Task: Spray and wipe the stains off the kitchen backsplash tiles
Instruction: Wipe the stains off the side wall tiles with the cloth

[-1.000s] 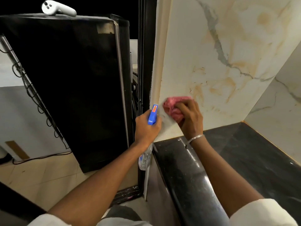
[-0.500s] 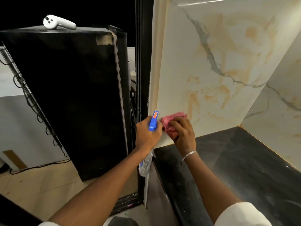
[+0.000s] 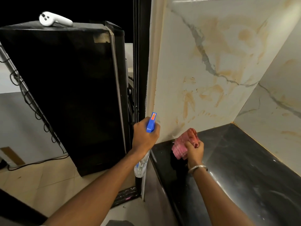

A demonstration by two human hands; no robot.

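Observation:
The marble-patterned backsplash tile [image 3: 211, 66] carries brown smeared stains [image 3: 189, 101] low on its left part. My left hand [image 3: 144, 136] grips a clear spray bottle [image 3: 141, 165] with a blue trigger head [image 3: 151, 123], its nozzle pointing up towards the tile's left edge. My right hand [image 3: 194, 149] holds a bunched pink cloth [image 3: 184, 144] just above the black countertop [image 3: 244, 160], off the tile and close to its bottom edge.
A tall black fridge [image 3: 70, 88] stands left of the counter, with a white controller [image 3: 55, 19] on top and wire coils down its back. A second marble tile [image 3: 276, 103] forms the right wall of the corner. Beige floor tiles [image 3: 40, 180] lie below left.
My right hand has drawn the pink cloth down the tile and off it, to just above the countertop. The left hand with the bottle has stayed in about the same place.

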